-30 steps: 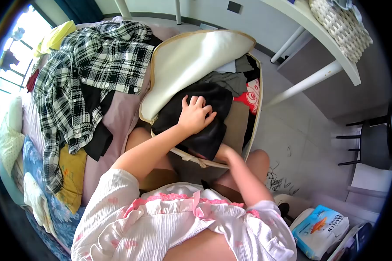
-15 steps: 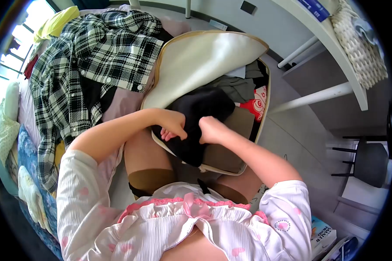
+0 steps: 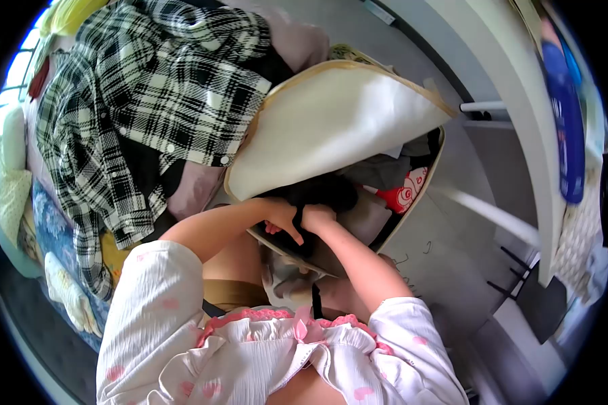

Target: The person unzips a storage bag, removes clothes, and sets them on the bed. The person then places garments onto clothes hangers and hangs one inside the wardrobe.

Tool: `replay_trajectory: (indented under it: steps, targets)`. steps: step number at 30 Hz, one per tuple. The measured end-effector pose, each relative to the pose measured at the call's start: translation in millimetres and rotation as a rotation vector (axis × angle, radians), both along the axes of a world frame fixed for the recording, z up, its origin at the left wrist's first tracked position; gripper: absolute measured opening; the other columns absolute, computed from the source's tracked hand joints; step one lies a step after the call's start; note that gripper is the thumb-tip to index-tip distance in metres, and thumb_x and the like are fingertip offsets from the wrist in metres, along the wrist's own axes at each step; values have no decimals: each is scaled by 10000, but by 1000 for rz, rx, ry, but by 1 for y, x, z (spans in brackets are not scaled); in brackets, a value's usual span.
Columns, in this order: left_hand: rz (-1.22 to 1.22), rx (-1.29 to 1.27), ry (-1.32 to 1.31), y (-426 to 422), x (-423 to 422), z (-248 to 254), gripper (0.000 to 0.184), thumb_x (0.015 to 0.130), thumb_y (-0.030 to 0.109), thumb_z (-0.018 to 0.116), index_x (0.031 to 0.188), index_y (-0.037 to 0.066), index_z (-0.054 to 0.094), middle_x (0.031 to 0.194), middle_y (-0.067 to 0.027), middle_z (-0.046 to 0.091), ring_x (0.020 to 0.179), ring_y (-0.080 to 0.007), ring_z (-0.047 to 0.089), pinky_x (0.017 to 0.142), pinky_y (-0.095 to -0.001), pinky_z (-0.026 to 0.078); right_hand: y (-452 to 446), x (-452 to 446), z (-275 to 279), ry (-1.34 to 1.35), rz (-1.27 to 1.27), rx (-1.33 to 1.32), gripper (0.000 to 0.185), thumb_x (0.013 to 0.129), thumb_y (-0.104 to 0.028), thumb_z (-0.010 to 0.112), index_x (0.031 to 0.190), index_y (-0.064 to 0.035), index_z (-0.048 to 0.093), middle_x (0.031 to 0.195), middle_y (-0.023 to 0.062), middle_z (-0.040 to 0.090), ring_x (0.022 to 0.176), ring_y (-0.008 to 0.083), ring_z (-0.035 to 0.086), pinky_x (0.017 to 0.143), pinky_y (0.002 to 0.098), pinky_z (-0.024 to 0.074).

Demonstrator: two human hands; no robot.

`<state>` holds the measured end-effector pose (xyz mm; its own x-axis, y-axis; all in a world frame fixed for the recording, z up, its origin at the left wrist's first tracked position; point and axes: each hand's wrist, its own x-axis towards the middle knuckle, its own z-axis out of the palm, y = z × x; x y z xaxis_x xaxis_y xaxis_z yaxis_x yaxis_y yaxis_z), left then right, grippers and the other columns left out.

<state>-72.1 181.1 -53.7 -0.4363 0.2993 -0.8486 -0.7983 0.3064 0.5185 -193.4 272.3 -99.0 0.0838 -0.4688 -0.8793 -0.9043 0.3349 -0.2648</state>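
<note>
A fabric storage box (image 3: 434, 164) with tan trim stands between my legs, its white lid (image 3: 338, 125) folded partly back. Inside lies a black garment (image 3: 336, 192), bunched up; its exact kind does not show. My left hand (image 3: 282, 217) is curled into the black cloth near the box's front, thumb pointing down. Close beside it, my right hand (image 3: 317, 217) is closed on the same cloth, its fingertips hidden. Behind the hands are dark grey clothing (image 3: 382, 170) and a red-and-white printed item (image 3: 407, 192), both in the box.
On the left, a black-and-white plaid shirt (image 3: 175, 94) is spread over the bed, near blue patterned bedding (image 3: 55, 217). A white table (image 3: 513, 74) stands on the right, with a blue bottle-like item (image 3: 566, 135) on it. Beyond its leg is a dark chair (image 3: 542, 304).
My hands have come closer together over the black garment. The view has shifted and turned, so the box and table appear in different places.
</note>
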Motion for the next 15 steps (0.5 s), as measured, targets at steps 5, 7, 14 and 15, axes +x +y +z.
replay_trajectory:
  steps: [5, 7, 14, 15]
  targets:
    - [56, 32, 54, 7, 8, -25, 583, 562, 556, 823, 579, 15, 609, 554, -89, 631, 502, -214, 642, 539, -316, 555, -30, 0, 27, 31, 141, 290, 400, 872, -220, 519, 1237, -75, 598, 1300, 178, 555, 1175, 308, 566, 935, 423, 489]
    - [64, 9, 102, 8, 8, -25, 593, 572, 598, 797, 585, 26, 637, 535, -48, 633, 524, -193, 651, 570, -320, 556, -14, 5, 1, 90, 71, 141, 551, 859, -318, 528, 1356, -88, 467, 1401, 169, 450, 1267, 298, 475, 1017, 409, 419]
    - [292, -419, -351, 72, -6, -71, 409, 772, 400, 665, 1060, 111, 699, 1103, -98, 672, 999, -242, 655, 767, -376, 549, -8, 28, 3, 97, -113, -30, 549, 966, -335, 389, 1455, -97, 321, 1528, 143, 256, 1409, 274, 257, 1139, 386, 258]
    - [482, -451, -407, 78, -3, -78, 324, 836, 302, 590, 1055, 90, 700, 1091, -108, 675, 1007, -244, 655, 764, -369, 553, 12, 29, -28, 86, -179, -147, 685, 916, -450, 458, 1478, -115, 254, 1529, 179, 225, 1405, 338, 225, 1131, 417, 254]
